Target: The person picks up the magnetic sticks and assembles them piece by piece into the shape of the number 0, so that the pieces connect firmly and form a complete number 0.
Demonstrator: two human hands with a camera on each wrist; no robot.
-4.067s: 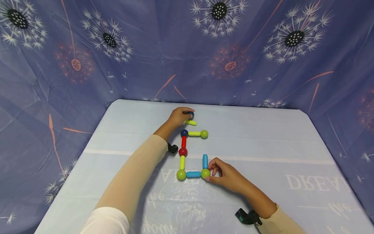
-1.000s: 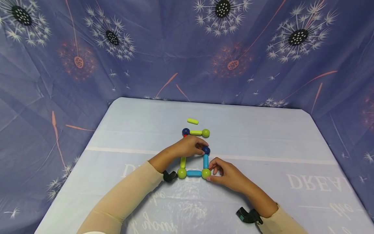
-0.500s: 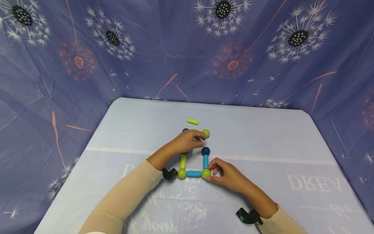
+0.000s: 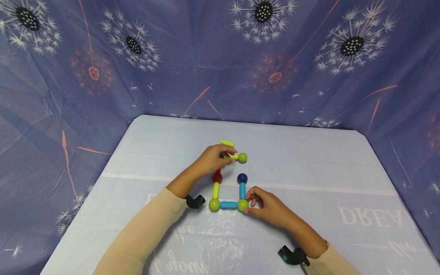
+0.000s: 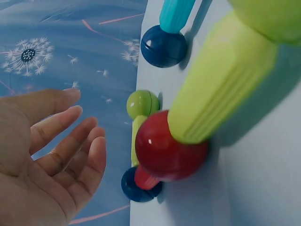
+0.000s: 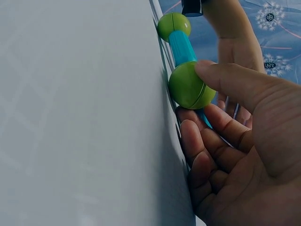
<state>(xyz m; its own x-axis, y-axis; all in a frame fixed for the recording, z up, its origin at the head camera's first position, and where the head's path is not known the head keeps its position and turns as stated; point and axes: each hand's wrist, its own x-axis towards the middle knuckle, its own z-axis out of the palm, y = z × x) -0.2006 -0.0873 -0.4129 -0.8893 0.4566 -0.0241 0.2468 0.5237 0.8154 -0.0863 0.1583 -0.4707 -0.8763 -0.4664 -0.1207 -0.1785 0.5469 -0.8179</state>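
Pale tablecloth (image 4: 309,160): right fingers (image 4: 252,198) pinch green ball (image 4: 242,205); left fingers (image 4: 227,154), relaxed, touch yellow-green rod (image 4: 235,156).

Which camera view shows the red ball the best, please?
The left wrist view: the red ball fills the middle, joined to a yellow-green stick. The head view shows it small, just below the left hand. The right wrist view does not show it.
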